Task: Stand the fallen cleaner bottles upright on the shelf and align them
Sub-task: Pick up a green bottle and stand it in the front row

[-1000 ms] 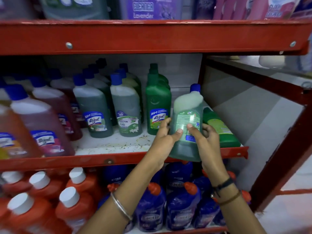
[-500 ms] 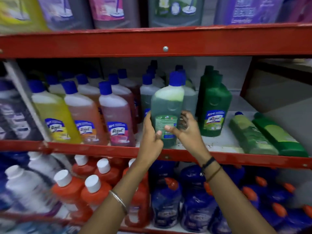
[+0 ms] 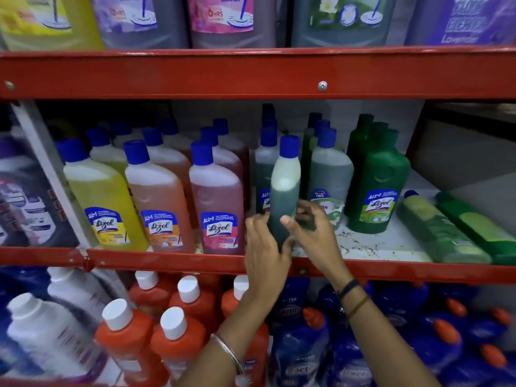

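A green cleaner bottle (image 3: 284,191) with a blue cap stands upright at the front of the middle shelf (image 3: 167,262), turned edge-on to me. My left hand (image 3: 264,247) wraps its lower left side and my right hand (image 3: 310,233) grips its lower right side. It sits between the pink bottle (image 3: 217,208) and a grey-green bottle (image 3: 331,177). Two fallen bottles lie on their sides at the shelf's right end: a light green one (image 3: 438,230) and a darker green one (image 3: 480,227). A dark green bottle (image 3: 379,185) stands left of them.
Yellow (image 3: 103,196) and orange (image 3: 159,202) bottles stand in rows to the left. The red upper shelf beam (image 3: 251,74) hangs close above the caps. Orange bottles (image 3: 178,325) and blue ones (image 3: 391,344) fill the shelf below. Bare shelf surface (image 3: 371,244) shows right of my hands.
The green bottle came from the shelf's right end to the gap beside the pink bottle, and between my hands it has turned from label-forward to edge-on. My view has shifted left.
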